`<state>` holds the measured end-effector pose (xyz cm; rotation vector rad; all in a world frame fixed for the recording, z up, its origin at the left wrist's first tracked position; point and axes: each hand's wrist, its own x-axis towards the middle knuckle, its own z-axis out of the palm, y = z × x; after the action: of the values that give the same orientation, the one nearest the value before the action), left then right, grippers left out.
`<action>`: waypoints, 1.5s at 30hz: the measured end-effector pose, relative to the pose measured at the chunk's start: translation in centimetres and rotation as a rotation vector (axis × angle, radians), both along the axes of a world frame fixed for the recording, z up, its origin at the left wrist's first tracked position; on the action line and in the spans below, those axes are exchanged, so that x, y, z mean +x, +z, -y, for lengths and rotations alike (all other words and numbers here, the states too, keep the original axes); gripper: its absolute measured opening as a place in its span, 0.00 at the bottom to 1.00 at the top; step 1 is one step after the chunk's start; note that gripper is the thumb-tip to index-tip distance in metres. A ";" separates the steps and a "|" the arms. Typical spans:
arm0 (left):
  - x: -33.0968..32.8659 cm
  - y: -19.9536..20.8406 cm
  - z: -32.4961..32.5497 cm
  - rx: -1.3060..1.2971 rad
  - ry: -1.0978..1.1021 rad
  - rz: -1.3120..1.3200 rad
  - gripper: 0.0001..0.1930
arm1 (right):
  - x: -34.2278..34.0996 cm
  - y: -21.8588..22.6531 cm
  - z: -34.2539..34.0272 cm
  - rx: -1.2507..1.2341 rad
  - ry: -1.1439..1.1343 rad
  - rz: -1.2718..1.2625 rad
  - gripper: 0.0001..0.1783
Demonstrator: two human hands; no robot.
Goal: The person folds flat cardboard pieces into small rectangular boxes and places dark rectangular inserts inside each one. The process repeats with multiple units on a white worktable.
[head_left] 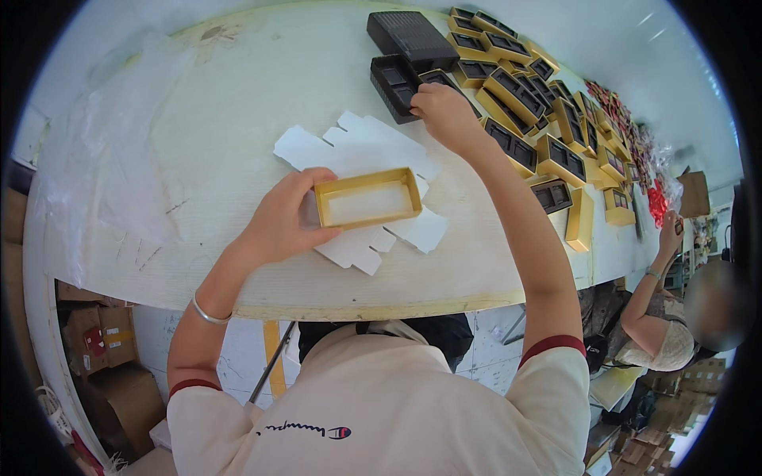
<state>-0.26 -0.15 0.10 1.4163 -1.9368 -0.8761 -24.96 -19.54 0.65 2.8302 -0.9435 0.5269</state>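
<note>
My left hand (290,213) grips the left end of a gold open-topped cardboard box (406,196), whose inside bottom is white. The box is above flat white die-cut card blanks (369,141) on the table. Farther off, my right hand (443,109) is closed at the right edge of a black plastic insert tray (394,89) with square hollows; its fingertips are partly hidden. Behind that tray lies a stack of nested black insert trays (410,38), turned ribbed side up.
Gold boxes with black inserts (516,94) crowd the table's right side. Clear plastic film (111,159) covers the left. Red items (657,202) are heaped at the far right, near another person's hand (671,230). Cardboard cartons (99,337) stand below the table (238,270).
</note>
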 end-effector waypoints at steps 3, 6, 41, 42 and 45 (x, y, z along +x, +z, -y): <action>-0.2 0.4 -0.8 0.058 -0.011 0.073 0.34 | -0.6 0.9 0.5 0.084 0.006 0.072 0.08; -0.1 -0.5 -0.8 -0.128 -0.065 0.037 0.32 | -1.5 2.8 0.2 0.086 0.025 0.124 0.09; -4.5 0.1 -0.7 -0.290 -0.091 0.363 0.48 | -2.5 3.7 -12.6 0.194 0.541 -0.149 0.15; -4.6 -0.1 -0.7 -0.347 -0.072 0.394 0.49 | -2.1 3.8 -12.7 0.204 0.553 -0.162 0.15; -4.7 0.0 -0.8 -0.369 -0.041 0.477 0.48 | -1.6 4.1 -12.7 0.279 0.563 -0.178 0.13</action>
<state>-5.01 0.67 0.14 1.4471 -2.3290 -0.1758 -26.52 -6.84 4.74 3.3228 -0.1858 0.1863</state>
